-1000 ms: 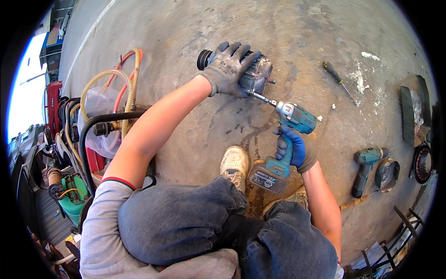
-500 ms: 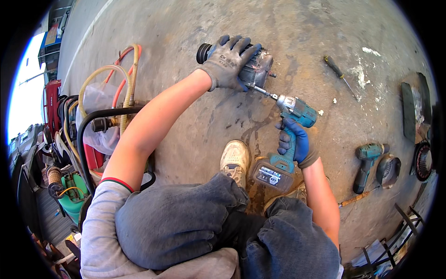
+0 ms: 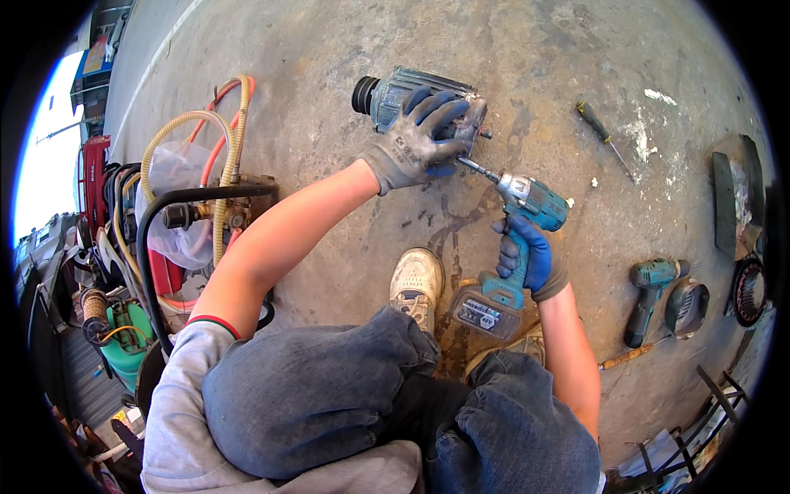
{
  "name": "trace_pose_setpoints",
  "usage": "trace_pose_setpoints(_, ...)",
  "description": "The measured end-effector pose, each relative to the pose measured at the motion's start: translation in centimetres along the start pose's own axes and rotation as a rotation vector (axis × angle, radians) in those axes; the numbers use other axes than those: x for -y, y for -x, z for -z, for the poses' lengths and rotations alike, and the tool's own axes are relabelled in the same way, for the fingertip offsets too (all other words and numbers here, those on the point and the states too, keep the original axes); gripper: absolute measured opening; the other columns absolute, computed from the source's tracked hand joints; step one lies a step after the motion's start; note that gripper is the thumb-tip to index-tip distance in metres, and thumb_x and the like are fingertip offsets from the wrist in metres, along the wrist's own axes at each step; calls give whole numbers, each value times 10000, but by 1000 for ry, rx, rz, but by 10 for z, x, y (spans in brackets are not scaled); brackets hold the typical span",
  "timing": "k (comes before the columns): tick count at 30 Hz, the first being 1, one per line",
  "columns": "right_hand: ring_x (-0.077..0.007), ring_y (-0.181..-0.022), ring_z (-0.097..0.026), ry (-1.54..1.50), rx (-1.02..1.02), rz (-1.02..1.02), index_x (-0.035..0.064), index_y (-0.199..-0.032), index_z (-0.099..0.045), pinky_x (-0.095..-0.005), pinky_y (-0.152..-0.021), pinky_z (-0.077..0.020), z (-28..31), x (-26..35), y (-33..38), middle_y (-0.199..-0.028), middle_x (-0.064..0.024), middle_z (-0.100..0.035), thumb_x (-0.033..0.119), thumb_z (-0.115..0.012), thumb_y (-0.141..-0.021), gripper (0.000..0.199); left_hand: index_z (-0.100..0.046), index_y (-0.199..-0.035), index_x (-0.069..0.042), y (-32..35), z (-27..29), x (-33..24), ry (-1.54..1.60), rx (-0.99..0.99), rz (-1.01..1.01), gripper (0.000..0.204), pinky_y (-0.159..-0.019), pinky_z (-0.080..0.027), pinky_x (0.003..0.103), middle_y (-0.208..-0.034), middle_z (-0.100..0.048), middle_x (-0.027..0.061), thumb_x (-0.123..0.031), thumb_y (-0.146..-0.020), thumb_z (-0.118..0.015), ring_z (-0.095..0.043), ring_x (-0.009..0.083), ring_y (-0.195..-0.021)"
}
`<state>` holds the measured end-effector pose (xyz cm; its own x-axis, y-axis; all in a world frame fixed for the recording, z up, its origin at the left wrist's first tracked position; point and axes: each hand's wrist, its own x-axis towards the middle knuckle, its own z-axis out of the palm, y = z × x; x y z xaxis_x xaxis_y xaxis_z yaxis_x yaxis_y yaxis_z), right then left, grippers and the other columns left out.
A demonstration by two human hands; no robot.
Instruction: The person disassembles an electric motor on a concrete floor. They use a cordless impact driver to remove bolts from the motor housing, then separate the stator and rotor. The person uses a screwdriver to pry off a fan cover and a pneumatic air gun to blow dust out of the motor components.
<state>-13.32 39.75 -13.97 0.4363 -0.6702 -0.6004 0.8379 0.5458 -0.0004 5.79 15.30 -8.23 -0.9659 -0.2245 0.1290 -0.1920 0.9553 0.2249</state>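
Observation:
A grey electric motor [image 3: 393, 92] lies on its side on the concrete floor. My left hand [image 3: 418, 138], in a grey and blue glove, is pressed down over the motor's right end. My right hand [image 3: 527, 255], in a blue glove, grips the handle of a teal cordless driver [image 3: 517, 239]. The driver's bit [image 3: 477, 169] points up-left and meets the motor's end plate just under my left fingers. My knees and one white shoe [image 3: 415, 280] sit below the tool.
A second teal cordless tool [image 3: 650, 296] lies on the floor at the right beside a round black cover [image 3: 685, 306]. A screwdriver [image 3: 605, 138] lies upper right. Coiled yellow and orange hoses [image 3: 216, 140], a black pipe frame and a pump stand at the left.
The view has shifted slightly. My left hand has slid a little toward the motor's right end, showing more of the housing. The driver stays on the end plate.

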Motion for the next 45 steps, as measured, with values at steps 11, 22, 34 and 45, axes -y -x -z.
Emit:
trace_pose_setpoints(11, -141, -456, -487, 3, -34, 86, 41, -1167, -601, -328, -471, -448, 9, -1, 17, -583, 2, -518, 359, -528, -996, 368, -658, -909, -237, -3, -15, -2, -130, -56, -50, 271, -1107, -261, 609, -1394, -480, 124, -266, -675, -792, -413, 391, -1331)
trace_pose_setpoints(22, -157, -499, -518, 34, -240, 200, 39, -1138, -597, -329, -498, -467, 50, -16, 27, -618, -14, -534, 361, -594, -961, 367, -649, -869, -154, -3, -21, -18, -200, -17, 46, 235, -1090, -245, 650, -1427, -460, 135, -220, -688, -785, -364, 419, -1363)
trace_pose_setpoints(34, -198, -533, -565, 16, -284, 213, 19, -1077, -620, -360, -523, -500, 55, -30, 16, -660, -59, -572, 301, -629, -954, 308, -645, -972, -141, 1, -7, -15, -117, 3, -23, 275, -1093, -283, 633, -1420, -455, 131, -226, -739, -765, -382, 407, -1344)
trace_pose_setpoints(45, -342, -969, -670, 1175, -913, 55, -73, -1079, -642, -412, -843, -521, 65, -16, 38, -1044, -237, -687, 571, -722, -798, 707, -628, -945, -142, 5, -14, -16, -86, -67, -10, 280, -1107, -275, 637, -1384, -469, 117, -212, -714, -771, -392, 390, -1340)
